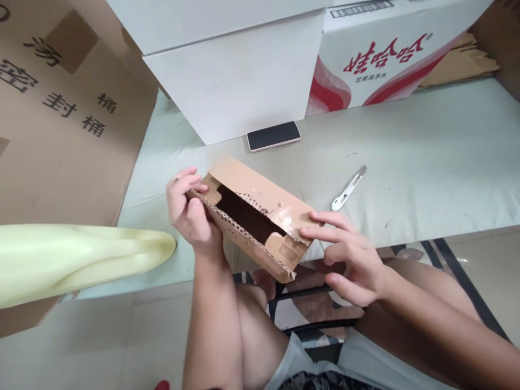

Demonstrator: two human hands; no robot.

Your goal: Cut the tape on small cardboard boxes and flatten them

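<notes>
A small brown cardboard box point(260, 216) is held tilted above the near edge of the covered surface. Its long top is partly open, showing a dark inside, and the raised flap point(260, 189) has a torn edge and a shiny patch of tape. My left hand point(193, 211) grips the box's left end, thumb on the near side and fingers over the top. At the right end, my right hand point(351, 252) touches the flap with its fingertips; the fingers are spread and the thumb is apart from the box. To the right lies a white utility knife point(348, 188).
A phone point(273, 136) lies against a white carton point(244, 81), beside a red-and-white carton point(369, 70). At left stands a large brown carton point(69, 124), with a pale yellow smooth object point(81, 260) in front. My legs point(260, 330) are below the surface's edge.
</notes>
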